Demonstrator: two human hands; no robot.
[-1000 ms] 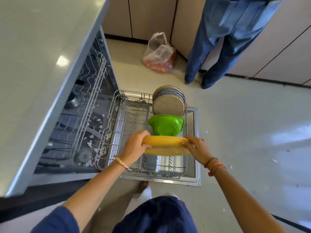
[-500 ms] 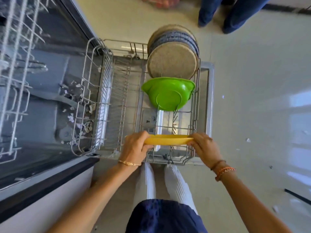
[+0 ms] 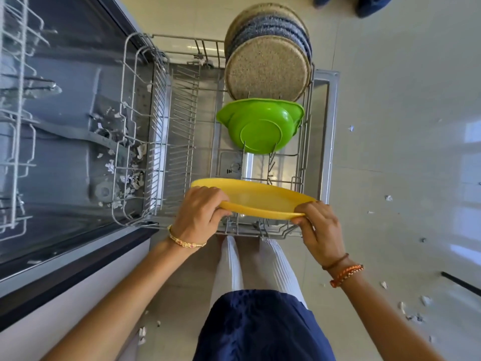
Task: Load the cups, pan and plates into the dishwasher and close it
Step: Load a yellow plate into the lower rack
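Nearest, low in the frame, I note my left hand point(image 3: 198, 214) and right hand point(image 3: 320, 230), each with fingers curled round an opposite edge of the yellow plate point(image 3: 256, 200). I hold it tilted at frame centre, over the near end of the pulled-out lower rack point(image 3: 135, 121). Beyond it, a green bowl point(image 3: 260, 126) stands on edge in the rack tines. Farthest, at upper centre, speckled plates point(image 3: 266, 66) stand upright, stacked closely. The dishwasher tub point(image 3: 65, 113) lies open at left.
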